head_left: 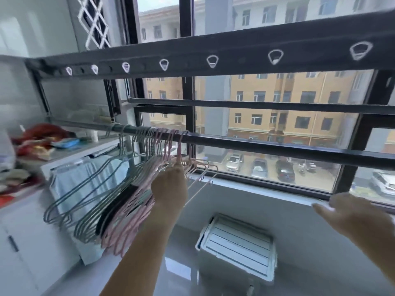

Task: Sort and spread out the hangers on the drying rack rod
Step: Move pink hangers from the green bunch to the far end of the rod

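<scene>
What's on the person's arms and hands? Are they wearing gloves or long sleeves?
No gloves and no sleeves in sight. The left hand and the right hand are bare, and so are both forearms as far as the picture shows. I see no watch or bracelet, though the right hand is blurry.

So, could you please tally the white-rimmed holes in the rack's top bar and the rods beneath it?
White-rimmed holes: 7
Rods: 2
Total: 9
Hangers are too bunched and blurred to count.
</scene>
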Demonstrator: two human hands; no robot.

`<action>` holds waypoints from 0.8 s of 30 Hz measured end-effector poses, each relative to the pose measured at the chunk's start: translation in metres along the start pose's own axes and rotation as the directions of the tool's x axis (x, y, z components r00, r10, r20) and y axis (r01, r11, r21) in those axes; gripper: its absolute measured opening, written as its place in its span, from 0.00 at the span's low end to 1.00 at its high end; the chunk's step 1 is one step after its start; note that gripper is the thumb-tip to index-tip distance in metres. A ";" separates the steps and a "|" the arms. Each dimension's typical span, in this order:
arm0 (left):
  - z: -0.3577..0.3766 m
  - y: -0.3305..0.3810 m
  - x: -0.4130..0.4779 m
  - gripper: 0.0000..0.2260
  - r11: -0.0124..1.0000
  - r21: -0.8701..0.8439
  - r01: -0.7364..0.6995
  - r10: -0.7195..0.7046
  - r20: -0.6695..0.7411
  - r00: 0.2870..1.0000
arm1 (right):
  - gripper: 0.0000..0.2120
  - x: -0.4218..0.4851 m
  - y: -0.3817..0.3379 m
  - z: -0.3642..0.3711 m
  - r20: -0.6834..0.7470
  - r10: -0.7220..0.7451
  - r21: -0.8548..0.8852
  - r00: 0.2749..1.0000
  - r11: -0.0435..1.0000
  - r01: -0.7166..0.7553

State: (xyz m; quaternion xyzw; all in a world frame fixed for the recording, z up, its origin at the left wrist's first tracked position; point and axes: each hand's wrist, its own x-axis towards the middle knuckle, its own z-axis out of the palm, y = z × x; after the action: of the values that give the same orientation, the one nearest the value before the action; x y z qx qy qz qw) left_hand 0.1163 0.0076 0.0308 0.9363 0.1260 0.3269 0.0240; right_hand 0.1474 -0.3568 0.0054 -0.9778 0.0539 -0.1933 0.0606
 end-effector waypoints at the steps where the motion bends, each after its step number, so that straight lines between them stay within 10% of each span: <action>1: -0.002 0.001 0.000 0.11 1.000 -0.015 -0.004 0.004 0.001 1.000 | 0.22 -0.002 -0.009 -0.002 0.000 -0.017 0.009 1.000 1.000 0.017; 14: 0.005 0.072 0.046 0.08 0.991 -0.071 -0.110 0.114 0.066 0.991 | 0.24 -0.042 -0.026 -0.013 0.129 0.020 -0.018 0.991 1.000 -0.017; 24: 0.032 0.141 -0.023 0.08 0.787 -0.500 -0.362 0.455 0.072 0.888 | 0.24 -0.057 0.009 -0.025 0.167 0.014 0.003 0.986 1.000 -0.015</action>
State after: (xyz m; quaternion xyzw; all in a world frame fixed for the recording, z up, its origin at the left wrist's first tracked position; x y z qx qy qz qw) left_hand 0.1498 -0.1332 0.0091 0.9330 -0.1669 0.2545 0.1921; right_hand 0.0848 -0.3613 0.0060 -0.9900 0.0554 -0.1102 0.0682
